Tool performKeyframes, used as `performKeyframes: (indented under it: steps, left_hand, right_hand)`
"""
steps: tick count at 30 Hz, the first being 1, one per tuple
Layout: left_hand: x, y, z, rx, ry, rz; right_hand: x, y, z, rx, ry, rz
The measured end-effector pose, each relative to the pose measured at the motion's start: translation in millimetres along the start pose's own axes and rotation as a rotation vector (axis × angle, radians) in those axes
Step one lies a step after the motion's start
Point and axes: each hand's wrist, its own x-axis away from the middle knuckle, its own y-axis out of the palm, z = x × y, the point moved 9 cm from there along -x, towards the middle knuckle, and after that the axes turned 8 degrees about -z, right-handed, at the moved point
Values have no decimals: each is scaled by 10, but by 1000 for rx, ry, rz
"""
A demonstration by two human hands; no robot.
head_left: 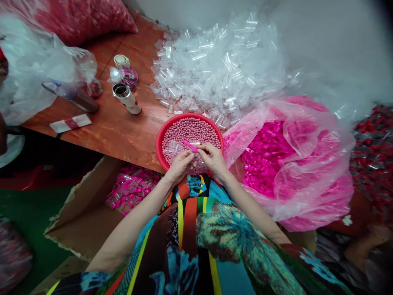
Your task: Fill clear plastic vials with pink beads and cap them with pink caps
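Observation:
Both hands meet over the near side of a red bowl [159,141] of small pink balls [190,129]. My left hand [181,165] has its fingers closed at the lower end of a bright pink plastic piece [190,145]. My right hand [212,159] pinches the same piece from the other side, thumb and forefinger on it. Clear plastic cases [172,150] lie on the balls beside and beneath the hands. To the right, an open plastic bag [319,164] holds many bright pink pieces [265,153].
Clear cases [221,65] are heaped at the back. Cups [127,98], a bottle [75,96] and a packet [70,123] stand or lie on the left tabletop [113,135]. Below is a cardboard box [82,213] with filled pink cases [132,186]. Another person's arm [365,246] shows at right.

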Motion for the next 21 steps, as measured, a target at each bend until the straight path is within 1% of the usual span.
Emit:
performKeyframes:
  steps: [5,8,13,17,19,21]
  left_hand:
    - [7,-12,22,-39,28,2]
    - [-1,-19,15,-36,25,-8]
    - [8,5,27,-77,60,12]
    - [22,18,64,-140,96,48]
    - [23,-11,52,-134,63,58]
    - [22,-44,21,-112,5,49]
  right_hand:
    - [12,-4,86,-105,7,6]
    - [27,-10,132,-97,12,17]
    - [54,41,-4,44,-70,-32]
    - [103,64,-137,193,-105,-29]
    - [122,87,-145,195,-103,-53]
    - [125,115,-89,136,-76,-96]
